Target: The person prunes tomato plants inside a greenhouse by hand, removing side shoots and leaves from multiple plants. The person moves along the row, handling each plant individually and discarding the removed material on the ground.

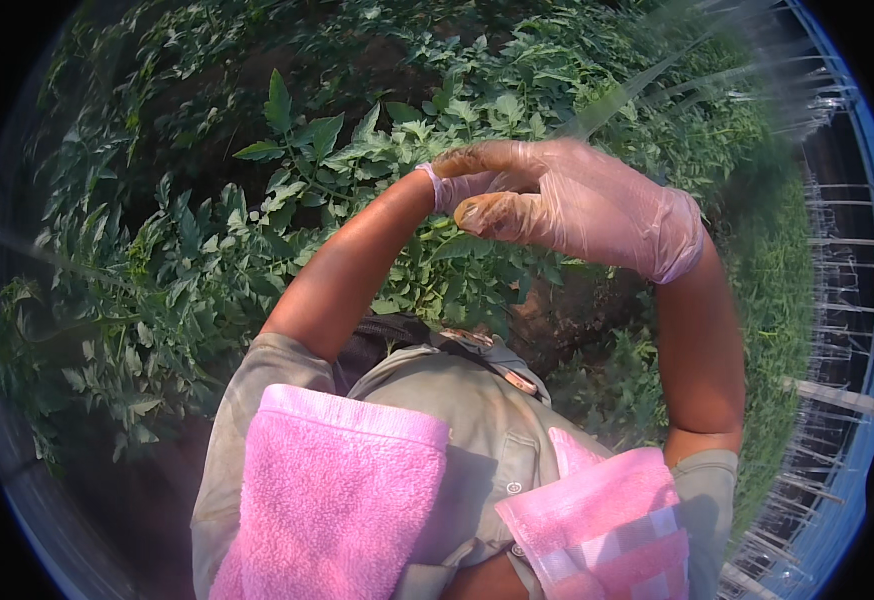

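My right hand (598, 202), in a thin translucent pinkish glove, is raised in front of my chest above tomato plants. Brown stains cover its thumb and finger. The thumb and finger stand apart, and between them shows the gloved wrist of my left hand (459, 193). The rest of that left hand is hidden behind the right one. Whether the right fingertips touch the left glove, I cannot tell. Just beyond the hands rise tomato leaves (399, 146), and more foliage (437, 277) grows below them.
Dense tomato plants (174, 247) spread to the left and ahead. Bare soil (572, 315) shows below the right hand. Clear plastic film (654, 82) hangs at the upper right. Pale rods (846, 307) line a blue edge (868, 420). Pink towels (347, 465) hang over my shirt (474, 390).
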Demonstrator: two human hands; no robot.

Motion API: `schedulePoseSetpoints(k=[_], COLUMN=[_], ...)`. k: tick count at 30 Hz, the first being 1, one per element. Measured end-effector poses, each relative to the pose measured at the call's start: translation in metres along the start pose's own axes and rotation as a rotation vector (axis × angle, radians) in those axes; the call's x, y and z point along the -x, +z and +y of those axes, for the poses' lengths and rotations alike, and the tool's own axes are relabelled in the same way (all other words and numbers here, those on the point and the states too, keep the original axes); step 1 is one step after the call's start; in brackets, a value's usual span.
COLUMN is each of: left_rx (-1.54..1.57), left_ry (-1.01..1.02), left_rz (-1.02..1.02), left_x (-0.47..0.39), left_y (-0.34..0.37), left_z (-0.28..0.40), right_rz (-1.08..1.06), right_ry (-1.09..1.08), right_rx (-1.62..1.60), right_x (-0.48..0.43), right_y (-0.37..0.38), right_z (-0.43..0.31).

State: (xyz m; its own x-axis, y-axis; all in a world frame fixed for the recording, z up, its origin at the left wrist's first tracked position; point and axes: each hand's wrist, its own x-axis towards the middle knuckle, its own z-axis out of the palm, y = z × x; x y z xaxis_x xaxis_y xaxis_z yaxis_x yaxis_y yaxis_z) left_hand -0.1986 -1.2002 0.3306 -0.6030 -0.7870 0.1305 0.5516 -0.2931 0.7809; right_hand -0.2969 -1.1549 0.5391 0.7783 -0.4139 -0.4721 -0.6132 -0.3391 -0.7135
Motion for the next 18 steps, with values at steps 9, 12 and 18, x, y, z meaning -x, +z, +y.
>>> schedulePoseSetpoints(k=[9, 12, 18], left_rx=[-0.379, -0.512, -0.231], left_ry=[0.087, 0.195, 0.289], left_rz=[0.477, 0.500, 0.172], left_x=[0.042, 0.063, 0.092], left_y=[-0.007, -0.009, -0.060], left_z=[0.043, 0.043, -0.011], right_rz=[0.016, 0.253, 0.563], right_ry=[0.270, 0.236, 0.123], right_rx=[-0.270, -0.250, 0.022], right_x=[0.038, 0.033, 0.003], right_y=[0.001, -0.012, -0.012], right_z=[0.029, 0.056, 0.073])
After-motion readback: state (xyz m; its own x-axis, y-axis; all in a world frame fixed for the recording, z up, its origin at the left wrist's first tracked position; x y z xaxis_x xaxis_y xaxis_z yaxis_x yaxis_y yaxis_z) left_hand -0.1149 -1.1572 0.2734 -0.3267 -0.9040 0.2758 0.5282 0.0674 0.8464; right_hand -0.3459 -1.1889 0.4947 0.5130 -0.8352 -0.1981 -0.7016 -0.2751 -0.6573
